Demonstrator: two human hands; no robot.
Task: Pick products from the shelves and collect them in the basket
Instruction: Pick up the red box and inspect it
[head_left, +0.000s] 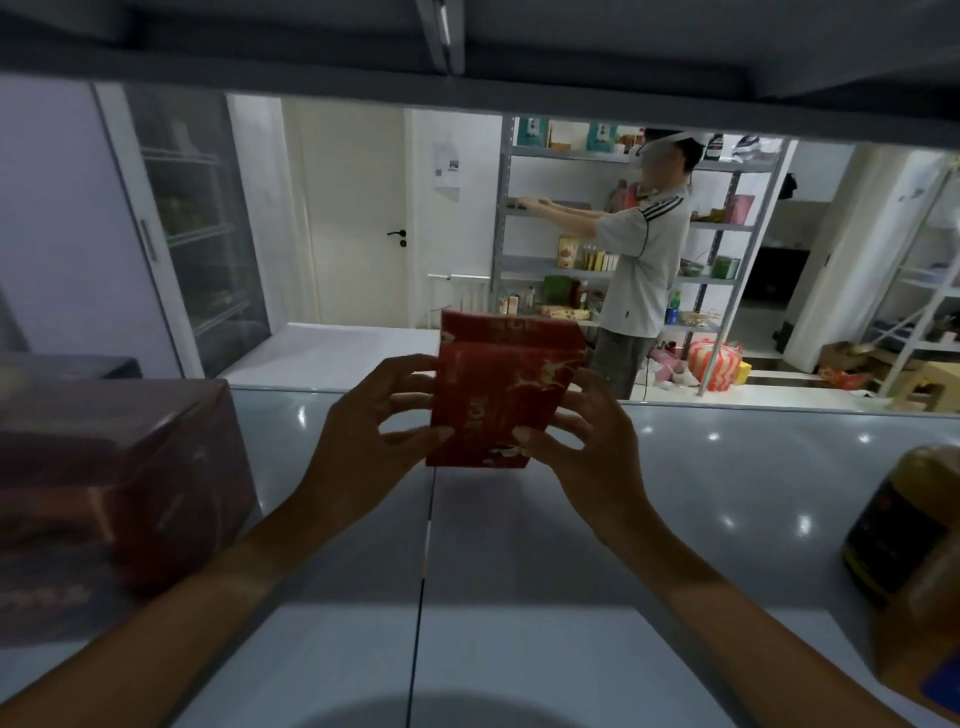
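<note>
Shelf (675, 467): grey, glossy; dark box (119, 488) left, jar (904, 535) right.
Box (498, 395): red, upright, held over shelf.
Grip: left hand (363, 441) and right hand (592, 441) both clamped on its sides.
Progress: pick underway; basket unseen, drop-off left.

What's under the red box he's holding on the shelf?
The red box, gripped by the left hand and right hand, stands over bare grey shelf. Whether its bottom edge touches the shelf is unclear. Nothing else shows beneath.
</note>
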